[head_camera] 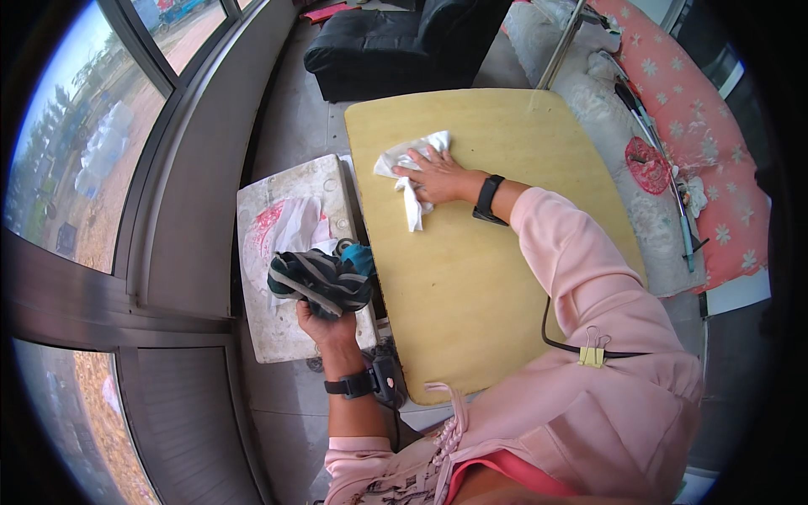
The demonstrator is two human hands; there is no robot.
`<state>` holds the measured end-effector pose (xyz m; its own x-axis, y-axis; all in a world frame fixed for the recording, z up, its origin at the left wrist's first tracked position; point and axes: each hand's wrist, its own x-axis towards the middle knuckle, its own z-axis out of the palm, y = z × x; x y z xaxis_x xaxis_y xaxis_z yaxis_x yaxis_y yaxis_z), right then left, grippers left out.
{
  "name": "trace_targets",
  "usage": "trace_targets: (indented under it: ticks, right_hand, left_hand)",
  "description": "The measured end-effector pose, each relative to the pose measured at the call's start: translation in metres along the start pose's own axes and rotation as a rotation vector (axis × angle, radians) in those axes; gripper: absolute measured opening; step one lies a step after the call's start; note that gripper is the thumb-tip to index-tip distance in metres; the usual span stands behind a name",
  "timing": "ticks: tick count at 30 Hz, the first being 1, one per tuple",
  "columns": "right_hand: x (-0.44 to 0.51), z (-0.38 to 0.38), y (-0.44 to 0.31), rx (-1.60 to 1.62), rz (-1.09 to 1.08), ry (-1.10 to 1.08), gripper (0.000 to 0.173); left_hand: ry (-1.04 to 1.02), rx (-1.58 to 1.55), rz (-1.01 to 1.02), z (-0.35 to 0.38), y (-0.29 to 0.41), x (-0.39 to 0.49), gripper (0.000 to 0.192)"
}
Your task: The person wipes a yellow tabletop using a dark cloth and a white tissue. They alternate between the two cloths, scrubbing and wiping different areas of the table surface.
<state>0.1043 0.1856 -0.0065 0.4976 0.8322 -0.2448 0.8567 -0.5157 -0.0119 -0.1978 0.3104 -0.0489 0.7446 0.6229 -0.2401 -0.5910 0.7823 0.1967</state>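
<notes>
Under the spread fingers of my right hand (435,177), a crumpled white cloth or tissue (413,151) lies flat against the tabletop. The pale yellow wooden table (492,271) extends in front of me and bears a few small dark specks. To the left, my left hand (327,325) grips a bunched dark cloth with grey stripes (319,278). That cloth is held up above a worn white box or slab (278,341), whose kind I cannot tell. The striped cloth hides most of my left fingers.
Thin white and red plastic bags (293,224) lie on the white slab, beside a blue object (358,257). A black armchair (385,44) stands beyond the table. At right, a sofa with a pink floral cover (726,208) holds a long pole (685,237). Windows (82,145) line the left wall.
</notes>
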Motion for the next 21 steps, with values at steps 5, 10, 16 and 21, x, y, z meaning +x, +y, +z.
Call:
trace_targets:
  ticks: [5, 10, 16, 21]
  right_hand:
    - [0.081, -0.019, -0.024, 0.085, 0.004, 0.067, 0.058]
    - [0.101, -0.025, 0.039, 0.104, 0.362, 0.011, 0.067]
    - [-0.012, 0.013, 0.19, 0.172, 0.794, -0.073, 0.072]
    - [-0.12, 0.052, 0.222, 0.163, 0.875, -0.125, 0.077]
  left_hand:
    - [0.058, 0.051, 0.03, 0.007, -0.006, 0.005, 0.046]
    - [0.059, 0.061, 0.025, 0.011, -0.004, 0.005, 0.045]
    - [0.02, 0.064, 0.025, 0.008, -0.001, 0.002, 0.045]
    - [0.064, 0.047, 0.019, 0.006, 0.002, -0.001, 0.045]
